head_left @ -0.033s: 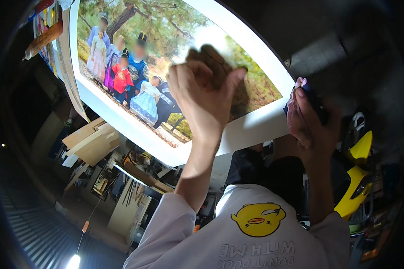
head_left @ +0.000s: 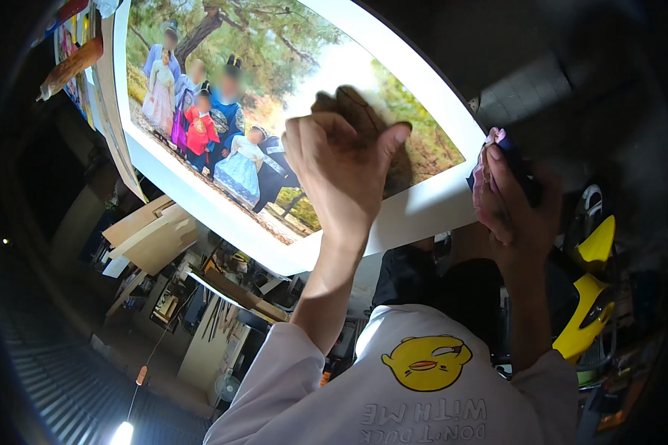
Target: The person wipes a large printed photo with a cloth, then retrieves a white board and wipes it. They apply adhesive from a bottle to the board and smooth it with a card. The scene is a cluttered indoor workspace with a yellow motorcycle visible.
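The biggest thing I see is a large printed photo with a wide white border point(head_left: 200, 194). It shows people in bright robes under trees. It fills the top and middle of my view and tilts down toward the right.

Next comes my white sweatshirt with a yellow duck picture point(head_left: 426, 362), low in the middle.

My left arm comes up from the bottom, and my left hand point(head_left: 339, 174) lies against the front of the photo, near its lower right part. The fingers are curled over and the thumb sticks out to the right. I cannot tell if it grips anything; it seems only to press on the picture.

My right arm also reaches up. My right hand point(head_left: 511, 196) is just past the photo's right edge, closed around a small dark cloth with a pink bit point(head_left: 495, 139) showing on top.

A yellow plastic piece point(head_left: 588, 297) sits right of that arm. Brown cardboard boxes point(head_left: 154, 231) lie far off on the left.
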Motion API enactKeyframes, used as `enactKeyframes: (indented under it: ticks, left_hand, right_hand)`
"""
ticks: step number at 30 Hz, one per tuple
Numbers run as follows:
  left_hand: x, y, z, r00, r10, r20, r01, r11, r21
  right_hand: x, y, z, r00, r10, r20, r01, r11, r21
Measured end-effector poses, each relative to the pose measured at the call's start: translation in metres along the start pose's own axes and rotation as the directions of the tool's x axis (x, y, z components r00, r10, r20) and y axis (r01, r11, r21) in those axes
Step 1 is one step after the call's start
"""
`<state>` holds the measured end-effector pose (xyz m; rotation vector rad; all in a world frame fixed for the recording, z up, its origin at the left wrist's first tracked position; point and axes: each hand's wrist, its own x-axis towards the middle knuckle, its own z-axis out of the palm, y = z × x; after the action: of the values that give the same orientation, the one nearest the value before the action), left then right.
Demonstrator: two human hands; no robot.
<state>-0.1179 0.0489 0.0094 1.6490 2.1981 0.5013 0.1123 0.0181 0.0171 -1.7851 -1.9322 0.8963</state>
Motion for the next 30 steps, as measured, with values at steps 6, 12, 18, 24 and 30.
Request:
enactKeyframes:
  ticks: [6, 12, 18, 24, 30]
  left_hand:
    - [0.017, 0.013, 0.004, 0.996, -0.083, -0.036, 0.079, 0.990, -0.116]
    - [0.016, 0.011, 0.009, 0.998, -0.039, -0.058, 0.036, 0.998, -0.055]
    - [0.004, 0.011, 0.012, 0.998, -0.034, -0.045, 0.030, 0.996, -0.090]
    - [0.019, 0.017, 0.016, 0.996, -0.006, -0.084, 0.003, 0.999, -0.034]
    - [0.018, 0.015, 0.015, 0.997, -0.019, -0.080, 0.013, 0.997, -0.082]
  right_hand:
    - [-0.003, -0.003, 0.001, 1.000, 0.011, 0.012, -0.011, 1.000, 0.002]
    - [-0.006, 0.005, 0.005, 0.999, -0.031, 0.035, 0.032, 0.999, -0.028]
    - [0.001, 0.013, 0.004, 0.979, -0.199, 0.040, 0.202, 0.973, -0.113]
    - [0.000, 0.001, 0.001, 0.999, -0.044, 0.018, 0.044, 0.999, -0.004]
    - [-0.003, 0.010, 0.008, 0.996, -0.085, 0.020, 0.086, 0.996, -0.036]
